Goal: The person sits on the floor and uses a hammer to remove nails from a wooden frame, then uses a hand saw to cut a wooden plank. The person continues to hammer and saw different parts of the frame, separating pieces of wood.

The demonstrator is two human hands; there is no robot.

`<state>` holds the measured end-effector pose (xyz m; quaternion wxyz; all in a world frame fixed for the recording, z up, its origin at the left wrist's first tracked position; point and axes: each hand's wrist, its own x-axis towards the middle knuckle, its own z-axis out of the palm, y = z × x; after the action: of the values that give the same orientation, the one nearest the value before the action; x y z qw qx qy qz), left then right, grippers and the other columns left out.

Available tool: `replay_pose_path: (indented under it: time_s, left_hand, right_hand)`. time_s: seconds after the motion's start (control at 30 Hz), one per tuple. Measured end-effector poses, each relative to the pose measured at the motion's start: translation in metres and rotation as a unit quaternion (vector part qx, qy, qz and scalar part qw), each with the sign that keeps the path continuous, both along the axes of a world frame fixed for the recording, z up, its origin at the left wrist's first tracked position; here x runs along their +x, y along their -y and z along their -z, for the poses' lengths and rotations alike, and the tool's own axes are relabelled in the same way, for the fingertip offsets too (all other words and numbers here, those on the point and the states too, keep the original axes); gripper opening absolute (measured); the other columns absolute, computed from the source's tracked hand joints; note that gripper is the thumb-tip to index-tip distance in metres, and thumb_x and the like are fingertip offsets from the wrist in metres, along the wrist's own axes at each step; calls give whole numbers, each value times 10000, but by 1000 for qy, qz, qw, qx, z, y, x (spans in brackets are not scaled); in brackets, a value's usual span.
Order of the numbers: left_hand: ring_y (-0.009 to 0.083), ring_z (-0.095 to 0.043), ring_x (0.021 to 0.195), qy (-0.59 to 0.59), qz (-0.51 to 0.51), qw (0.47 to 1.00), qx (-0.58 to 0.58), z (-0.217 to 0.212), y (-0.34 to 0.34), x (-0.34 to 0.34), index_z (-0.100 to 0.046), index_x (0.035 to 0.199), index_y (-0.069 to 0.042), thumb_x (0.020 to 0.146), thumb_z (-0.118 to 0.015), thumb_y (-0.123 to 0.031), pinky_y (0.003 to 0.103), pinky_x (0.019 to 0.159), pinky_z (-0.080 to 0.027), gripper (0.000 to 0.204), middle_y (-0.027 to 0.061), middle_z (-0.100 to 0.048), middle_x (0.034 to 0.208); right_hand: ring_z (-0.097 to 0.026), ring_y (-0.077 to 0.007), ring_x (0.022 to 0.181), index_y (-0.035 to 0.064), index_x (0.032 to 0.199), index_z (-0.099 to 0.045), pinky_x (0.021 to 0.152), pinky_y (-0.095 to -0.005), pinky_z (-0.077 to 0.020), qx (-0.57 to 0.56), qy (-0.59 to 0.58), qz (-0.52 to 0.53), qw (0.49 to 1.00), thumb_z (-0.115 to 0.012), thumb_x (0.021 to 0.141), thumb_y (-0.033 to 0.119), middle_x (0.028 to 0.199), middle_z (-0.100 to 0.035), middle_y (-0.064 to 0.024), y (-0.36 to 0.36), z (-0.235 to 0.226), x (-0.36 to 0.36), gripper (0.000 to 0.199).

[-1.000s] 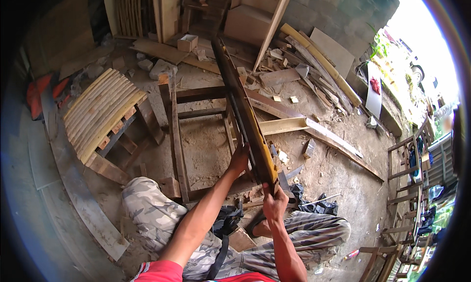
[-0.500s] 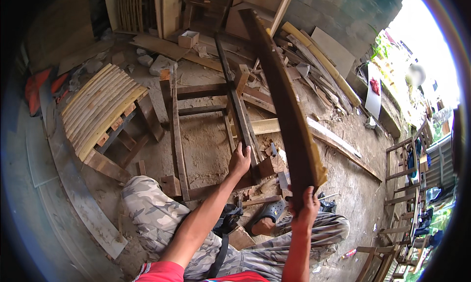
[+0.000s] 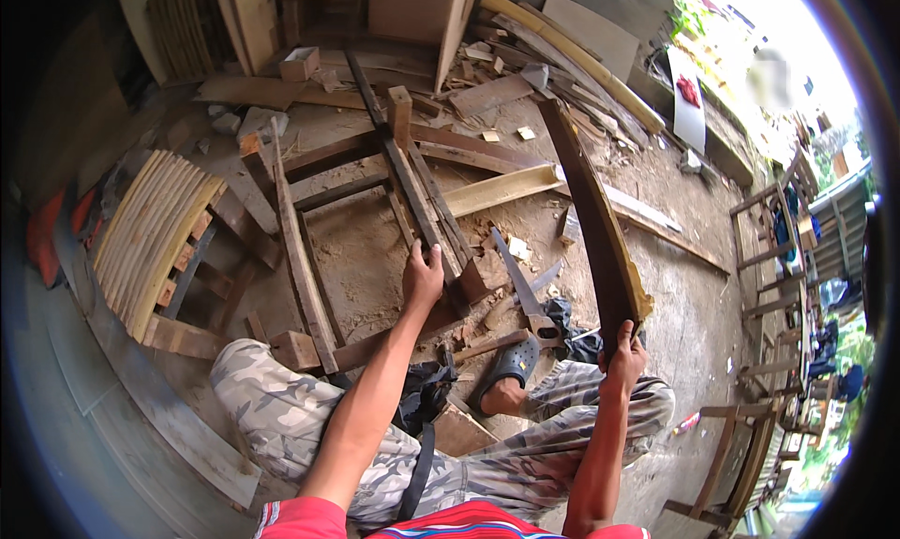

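Left hand (image 3: 423, 278) pressed down on a dark slat (image 3: 410, 178), fingers wrapped over its near end. Slat lying along the middle of a wooden frame (image 3: 300, 248) flat on the floor (image 3: 356, 258), running from the hand up and away toward the scrap pile (image 3: 525, 61).

Right hand (image 3: 623, 359) closed around the lower end of a curved plank (image 3: 595, 225), held clear of the floor. Plank arcing up and leftward, far tip near the scrap, near end splintered and pale just above the knuckles. Well apart from the left hand and the slat.

Between the two hands: a handsaw (image 3: 517, 286) lying on the floor, blade pointing away, handle close to a sandalled foot (image 3: 511, 366). Short offcuts crowded beside the blade and the slat's near end.

Knees in camouflage trousers (image 3: 281, 408) closing off the near edge. Frame's left rail hemming the left side, a slatted panel (image 3: 155, 234) just beyond it. A pale beam (image 3: 497, 190) crossing behind the frame, its right end passing under the plank.

Open bare floor to the right of the plank, stretching out to a row of chair frames (image 3: 769, 258) at the far right edge. Sawdusty gap inside the frame left of the slat.
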<state>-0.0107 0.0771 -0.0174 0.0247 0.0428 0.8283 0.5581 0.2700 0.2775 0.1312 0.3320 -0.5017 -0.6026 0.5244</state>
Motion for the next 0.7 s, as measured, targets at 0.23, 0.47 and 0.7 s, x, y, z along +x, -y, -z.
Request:
replay_pose_path:
  time_s: [0.23, 0.47, 0.7]
  left_hand:
    - [449, -625, 1050, -36, 10, 999, -33, -17, -6, 13, -508, 1327, 46, 1018, -483, -378, 480, 860, -500, 525, 303, -641, 1133]
    - [486, -600, 908, -65, 33, 996, -46, -20, -6, 14, -553, 1099, -4, 1030, -432, -312, 541, 754, -462, 338, 285, -637, 971]
    - [476, -602, 1015, -33, 66, 997, -26, -25, -9, 17, -546, 1245, 34, 1044, -420, -308, 480, 828, -472, 416, 301, -644, 1065]
  right_hand:
    - [-455, -80, 444, 50, 859, -634, 371, -234, -355, -51, 12, 81, 995, -623, 956, 494, 634, -535, 15, -30, 46, 10, 454]
    - [-452, -95, 413, 5, 896, -633, 352, -249, -349, -77, -26, 85, 993, -596, 980, 464, 617, -517, -3, -46, 39, -18, 468]
    - [-531, -155, 457, -30, 1071, -612, 358, -270, -371, -133, -66, 94, 985, -548, 989, 500, 758, -670, -138, -107, 81, -63, 540]
